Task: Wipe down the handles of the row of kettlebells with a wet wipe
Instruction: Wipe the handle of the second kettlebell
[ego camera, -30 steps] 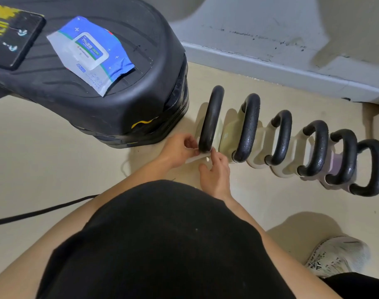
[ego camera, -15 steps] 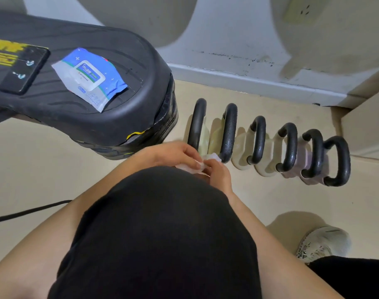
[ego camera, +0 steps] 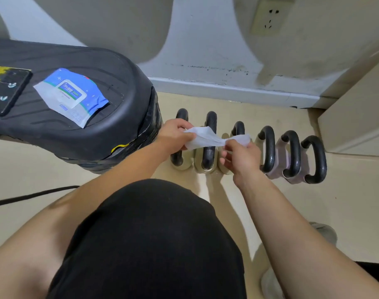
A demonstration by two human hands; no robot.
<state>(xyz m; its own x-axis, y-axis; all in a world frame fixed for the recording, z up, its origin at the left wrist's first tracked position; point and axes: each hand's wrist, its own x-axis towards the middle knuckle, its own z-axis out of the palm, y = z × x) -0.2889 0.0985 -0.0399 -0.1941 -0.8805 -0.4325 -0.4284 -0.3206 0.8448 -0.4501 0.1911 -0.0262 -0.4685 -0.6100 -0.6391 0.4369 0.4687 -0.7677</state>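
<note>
The person is holding the wipe point(ego camera: 206, 138) stretched out between both hands, low over the left end of the kettlebells point(ego camera: 269, 147), a row of six standing on the floor point(ego camera: 346, 190) along the wall. The left hand point(ego camera: 173, 138) is pinching the wipe's wider left end, with thumb and fingers point(ego camera: 183, 125) curled onto it. The right hand point(ego camera: 242, 157) is pinching the narrower, twisted right end between thumb and forefinger, while its other fingers point(ego camera: 224, 161) are hanging loosely curled underneath. A short tail of the wipe is sticking out past the right hand's grip.

The wipe is crossing in front of the second handle point(ego camera: 210, 119) from the left. Whether it is touching that handle cannot be told. The left hand is covering the middle of the first handle point(ego camera: 181, 114), and the right hand is covering the lower part of the third handle point(ego camera: 238, 127). The three handles to the right are standing apart from both hands.

A blue and white pack point(ego camera: 71, 96) of wipes is lying flat on a black machine point(ego camera: 102, 139) just left of the row, with its flap down, so its contents are not showing. A phone point(ego camera: 7, 91) is lying on the same machine, left of the pack.
</note>
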